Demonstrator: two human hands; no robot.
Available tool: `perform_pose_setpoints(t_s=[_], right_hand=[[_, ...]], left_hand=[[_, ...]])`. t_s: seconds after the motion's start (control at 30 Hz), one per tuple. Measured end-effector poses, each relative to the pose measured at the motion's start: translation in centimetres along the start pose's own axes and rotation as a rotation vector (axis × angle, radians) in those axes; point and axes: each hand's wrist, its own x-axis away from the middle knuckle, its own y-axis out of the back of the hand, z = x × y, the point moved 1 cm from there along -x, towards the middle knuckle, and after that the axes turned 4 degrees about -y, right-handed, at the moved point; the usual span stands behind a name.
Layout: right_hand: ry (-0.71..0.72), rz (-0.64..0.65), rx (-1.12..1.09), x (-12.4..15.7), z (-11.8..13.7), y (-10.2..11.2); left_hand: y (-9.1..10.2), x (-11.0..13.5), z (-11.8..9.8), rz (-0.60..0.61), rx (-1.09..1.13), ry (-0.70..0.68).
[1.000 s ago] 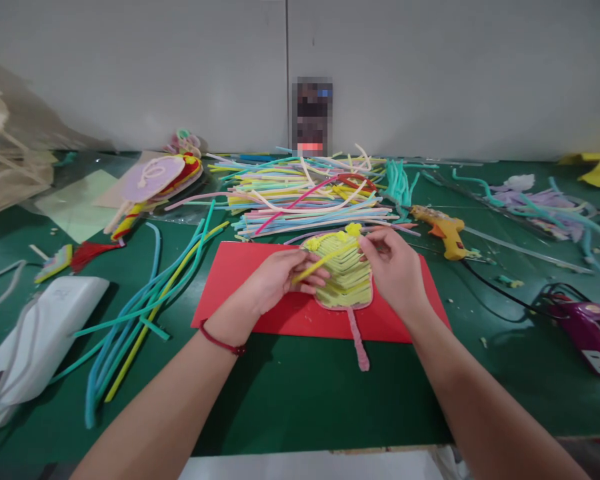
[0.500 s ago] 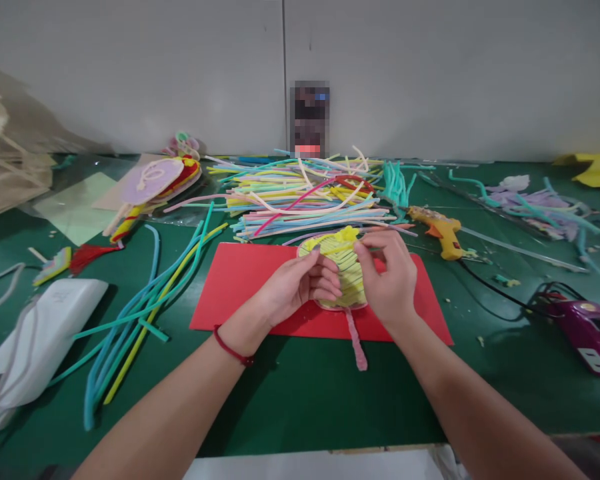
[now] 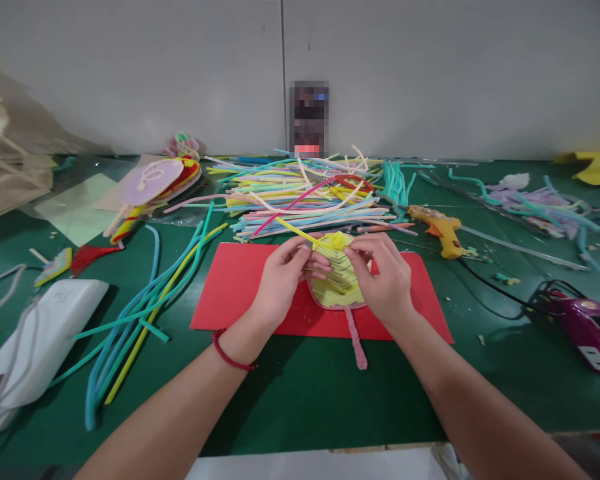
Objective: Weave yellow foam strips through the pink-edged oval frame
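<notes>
The left hand's point(image 3: 283, 277) grip is narrow, thumb and finger pinching the yellow strip point(image 3: 297, 230); the right hand point(image 3: 387, 273) pinches near its other end. The strip crosses the top of the pale yellow fan point(image 3: 337, 290), which lies on the red board point(image 3: 235, 287), its pink handle point(image 3: 356, 340) reaching over the green desk point(image 3: 290, 407). The strip looks light, soft and bendable, best pinched near its ends; the fan seems light and easily crushed, safer taken by the handle.
</notes>
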Motion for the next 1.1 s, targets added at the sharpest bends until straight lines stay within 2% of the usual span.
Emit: perform_pose_setpoints(t_s=[0.1, 0.2, 0.3, 0.47, 0.7, 0.87, 1.0, 1.1], right_hand=[[-0.006, -0.001, -0.005, 0.0, 0.0, 0.0], [-0.014, -0.015, -0.011, -0.1, 0.0, 0.1], [-0.015, -0.036, 0.0, -0.2, -0.1, 0.1], [0.017, -0.054, 0.027, -0.2, -0.4, 0.0], [0.082, -0.066, -0.008, 0.0, -0.4, -0.1], [0.124, -0.033, -0.021, 0.1, -0.3, -0.1], [0.103, -0.008, -0.067, 0.1, -0.1, -0.3], [0.06, 0.007, -0.111, 0.1, 0.2, -0.3]], left_hand=[[0.2, 0.0, -0.2, 0.063, 0.194, 0.036], [0.6, 0.0, 0.0, 0.097, 0.35, 0.2], [0.7, 0.1, 0.2, 0.129, 0.389, 0.35], [0.4, 0.6, -0.1, 0.166, 0.392, 0.483], [0.3, 0.9, -0.6, 0.405, 0.573, 0.676], [0.4, 0.6, -0.6, 0.379, 0.6, 0.666], [0.1, 0.8, -0.1, 0.337, 0.502, 0.513], [-0.2, 1.1, 0.0, 0.333, 0.337, 0.382]])
